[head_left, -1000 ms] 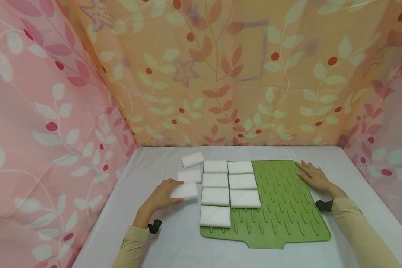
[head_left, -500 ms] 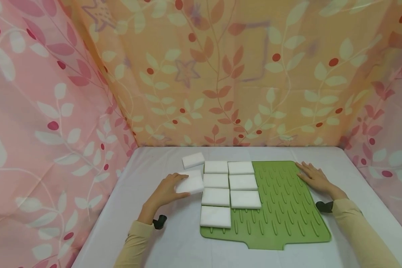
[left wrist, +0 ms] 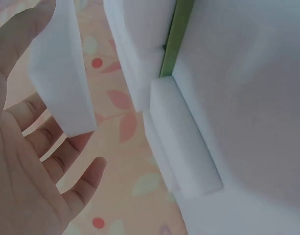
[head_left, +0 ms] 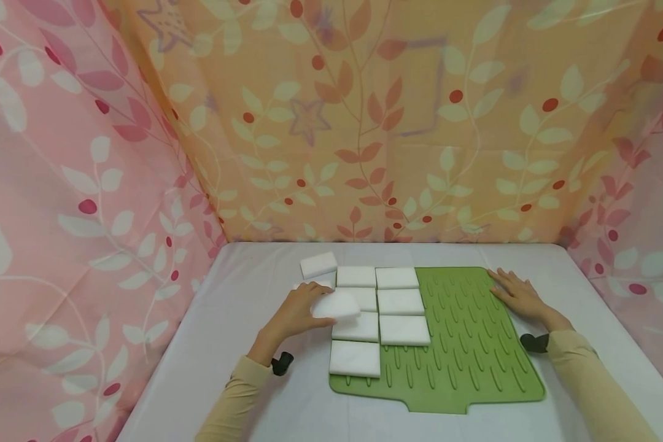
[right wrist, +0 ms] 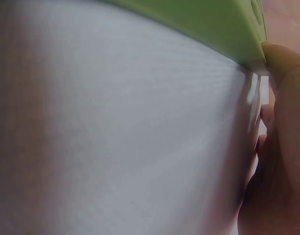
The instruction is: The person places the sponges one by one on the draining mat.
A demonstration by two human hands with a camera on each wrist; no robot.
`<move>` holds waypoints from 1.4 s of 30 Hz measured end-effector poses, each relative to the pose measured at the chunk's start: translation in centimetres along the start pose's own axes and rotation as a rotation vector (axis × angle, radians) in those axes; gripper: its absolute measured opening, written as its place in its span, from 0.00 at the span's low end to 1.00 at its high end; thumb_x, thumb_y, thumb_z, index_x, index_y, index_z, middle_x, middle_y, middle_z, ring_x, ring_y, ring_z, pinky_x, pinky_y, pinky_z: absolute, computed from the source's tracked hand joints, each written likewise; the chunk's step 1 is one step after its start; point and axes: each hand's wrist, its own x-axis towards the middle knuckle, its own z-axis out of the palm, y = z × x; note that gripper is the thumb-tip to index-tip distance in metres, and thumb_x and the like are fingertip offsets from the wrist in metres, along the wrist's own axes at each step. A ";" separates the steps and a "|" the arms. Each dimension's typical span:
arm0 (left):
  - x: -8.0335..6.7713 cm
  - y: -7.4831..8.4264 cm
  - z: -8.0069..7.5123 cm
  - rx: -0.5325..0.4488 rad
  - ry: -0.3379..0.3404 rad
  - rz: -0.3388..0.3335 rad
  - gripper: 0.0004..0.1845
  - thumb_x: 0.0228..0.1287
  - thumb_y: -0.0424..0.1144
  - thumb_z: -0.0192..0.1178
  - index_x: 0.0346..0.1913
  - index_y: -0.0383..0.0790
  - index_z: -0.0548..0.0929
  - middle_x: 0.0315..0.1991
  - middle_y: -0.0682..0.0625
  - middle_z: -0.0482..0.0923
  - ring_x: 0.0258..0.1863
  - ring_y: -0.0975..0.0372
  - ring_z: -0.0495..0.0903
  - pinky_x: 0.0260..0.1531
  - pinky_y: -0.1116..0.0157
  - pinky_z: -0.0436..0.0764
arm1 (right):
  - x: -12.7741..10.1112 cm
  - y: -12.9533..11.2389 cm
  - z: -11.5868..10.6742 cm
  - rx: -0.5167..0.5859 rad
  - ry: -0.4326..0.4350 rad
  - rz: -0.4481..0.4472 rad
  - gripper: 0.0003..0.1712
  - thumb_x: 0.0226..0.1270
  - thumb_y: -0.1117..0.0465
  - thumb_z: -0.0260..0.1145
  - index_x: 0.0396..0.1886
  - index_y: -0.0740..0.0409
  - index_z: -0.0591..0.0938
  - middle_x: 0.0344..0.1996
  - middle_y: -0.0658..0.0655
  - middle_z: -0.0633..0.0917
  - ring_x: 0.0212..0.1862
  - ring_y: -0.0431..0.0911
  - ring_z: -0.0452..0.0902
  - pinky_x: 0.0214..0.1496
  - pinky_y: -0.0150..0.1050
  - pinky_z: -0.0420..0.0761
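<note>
Head view: left hand (head_left: 295, 314) pinches a sponge (head_left: 337, 304) over the mat (head_left: 475, 344)'s left edge; right hand (head_left: 522, 296) lies flat, fingers straight, on its right edge.

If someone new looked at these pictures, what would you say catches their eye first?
Probably the green mat on the white table, its left half tiled with neat white sponge blocks. Next, the left hand holding one more white block in its grip above that mat's left edge, while the right hand rests flat on the mat's far right edge. Leaf-patterned pink and orange curtains wall in the whole scene.
</note>
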 end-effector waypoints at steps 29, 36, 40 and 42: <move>2.9 6.3 4.3 0.076 -0.058 0.165 0.36 0.47 0.68 0.61 0.58 0.55 0.73 0.52 0.57 0.71 0.50 0.62 0.70 0.49 0.57 0.71 | 0.0 0.1 0.0 0.000 -0.003 0.008 0.36 0.72 0.47 0.48 0.72 0.59 0.52 0.69 0.74 0.48 0.68 0.73 0.34 0.60 0.72 0.33; 2.9 7.9 5.5 0.113 -0.069 0.191 0.37 0.47 0.72 0.58 0.59 0.57 0.73 0.51 0.58 0.70 0.49 0.63 0.69 0.47 0.59 0.71 | 0.0 0.1 0.0 -0.010 -0.001 -0.001 0.35 0.73 0.48 0.48 0.73 0.59 0.52 0.69 0.74 0.49 0.67 0.74 0.35 0.59 0.73 0.33; 2.9 8.9 6.1 0.135 -0.079 0.211 0.37 0.47 0.72 0.57 0.59 0.57 0.72 0.49 0.58 0.70 0.47 0.63 0.69 0.47 0.60 0.71 | -0.1 0.0 -0.1 -0.016 0.000 -0.002 0.35 0.73 0.48 0.48 0.72 0.59 0.52 0.69 0.74 0.49 0.67 0.74 0.36 0.59 0.73 0.34; 2.9 9.4 6.4 0.144 -0.079 0.228 0.37 0.47 0.73 0.56 0.59 0.58 0.72 0.48 0.59 0.70 0.46 0.64 0.69 0.47 0.60 0.71 | 0.0 -0.1 -0.1 -0.018 0.002 0.000 0.35 0.73 0.48 0.48 0.72 0.59 0.52 0.69 0.74 0.49 0.67 0.74 0.36 0.59 0.73 0.34</move>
